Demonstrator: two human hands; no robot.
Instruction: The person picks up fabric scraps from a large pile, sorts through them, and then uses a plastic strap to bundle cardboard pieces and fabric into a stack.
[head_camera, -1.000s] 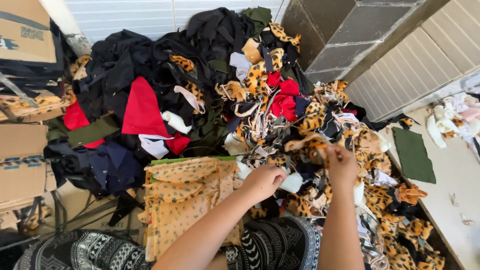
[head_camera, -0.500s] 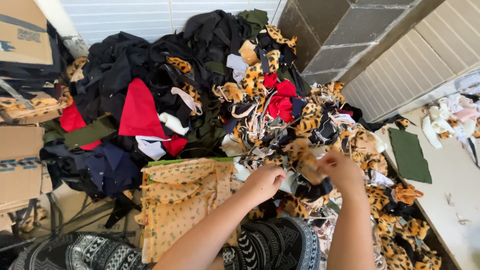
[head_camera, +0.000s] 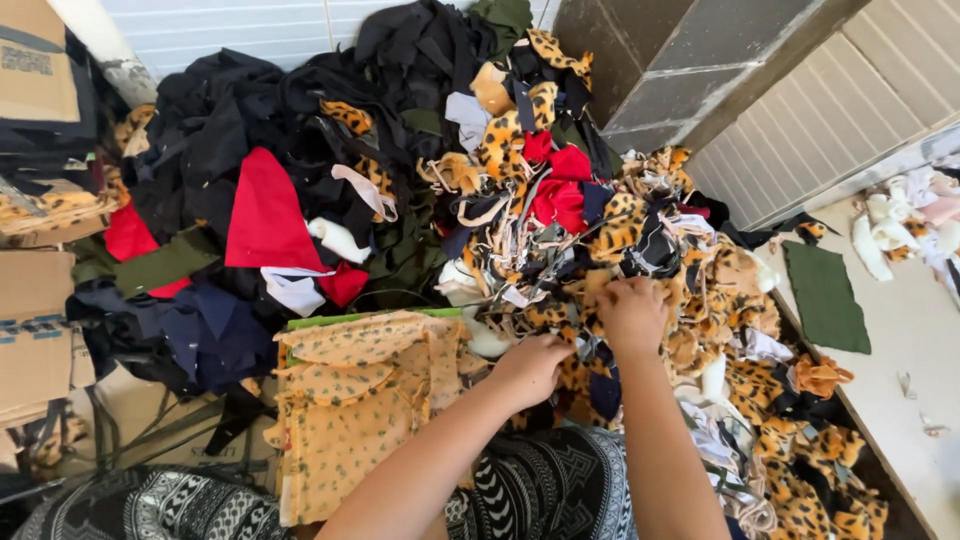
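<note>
A large heap of fabric scraps (head_camera: 560, 200) lies in front of me: leopard-print, black, red and white pieces tangled together. My right hand (head_camera: 630, 312) is dug into the leopard-print scraps (head_camera: 690, 330) at the near side of the heap, fingers closed on a piece. My left hand (head_camera: 530, 365) sits just beside it, lower and to the left, curled into the same scraps with its fingertips hidden. A flat stack of orange flower-print fabric pieces (head_camera: 350, 410) lies left of my left forearm, on a green board (head_camera: 340, 319).
Cardboard boxes (head_camera: 35, 330) stand at the left. A grey block pillar (head_camera: 690, 60) rises behind the heap. At the right, a pale ledge (head_camera: 920, 340) holds a dark green cloth (head_camera: 825, 295) and white scraps (head_camera: 900, 225). My black-and-white patterned clothing (head_camera: 545, 480) fills the bottom.
My right hand has moved left and down into the leopard scraps, closer to my left hand. The left hand has barely shifted.
</note>
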